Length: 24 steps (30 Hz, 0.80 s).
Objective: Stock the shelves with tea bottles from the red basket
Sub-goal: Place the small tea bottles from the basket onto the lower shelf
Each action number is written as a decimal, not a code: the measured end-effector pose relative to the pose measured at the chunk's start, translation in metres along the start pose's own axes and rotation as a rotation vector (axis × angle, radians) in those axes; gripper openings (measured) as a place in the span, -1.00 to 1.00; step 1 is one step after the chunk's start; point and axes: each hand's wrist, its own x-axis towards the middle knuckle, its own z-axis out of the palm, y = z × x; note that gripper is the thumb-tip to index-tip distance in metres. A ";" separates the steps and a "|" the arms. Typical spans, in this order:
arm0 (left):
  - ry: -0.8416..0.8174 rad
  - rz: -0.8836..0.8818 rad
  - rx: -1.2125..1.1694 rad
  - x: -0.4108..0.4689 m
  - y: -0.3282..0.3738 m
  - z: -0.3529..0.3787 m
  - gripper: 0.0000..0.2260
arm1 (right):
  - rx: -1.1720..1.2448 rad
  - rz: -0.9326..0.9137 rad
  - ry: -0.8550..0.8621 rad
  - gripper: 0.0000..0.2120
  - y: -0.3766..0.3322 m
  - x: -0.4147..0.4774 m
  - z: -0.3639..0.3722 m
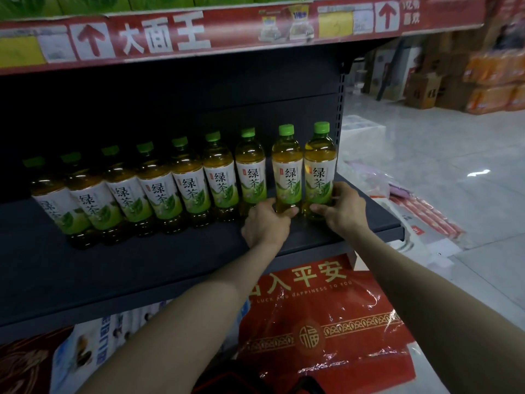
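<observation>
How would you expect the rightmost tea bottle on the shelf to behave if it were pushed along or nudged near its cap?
The rightmost tea bottle looks full nearly to the neck, so it is probably heavy for its size. Tall and narrow, it may tip if nudged high; the right hand grips it low. Its glossy plastic could be slippery.

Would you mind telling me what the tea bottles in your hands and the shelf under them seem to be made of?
The tea bottles look like clear glossy plastic: amber liquid shows through, highlights glint on the shoulders, caps are green, and a printed sleeve label wraps each. The shelf looks like dark matte painted metal, judging by its thin flat edge and the perforated upright, though that is not certain.
</observation>
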 end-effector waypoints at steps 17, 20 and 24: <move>0.077 0.027 0.040 -0.007 0.000 0.009 -0.77 | -0.091 0.067 -0.003 -0.35 0.005 0.004 0.020; 0.083 0.033 0.015 -0.007 -0.001 0.008 -0.79 | -0.109 0.073 -0.006 -0.44 0.006 0.004 0.019; 0.043 0.053 0.049 -0.008 -0.001 0.008 -0.78 | -0.131 0.062 -0.014 -0.47 0.007 0.005 0.020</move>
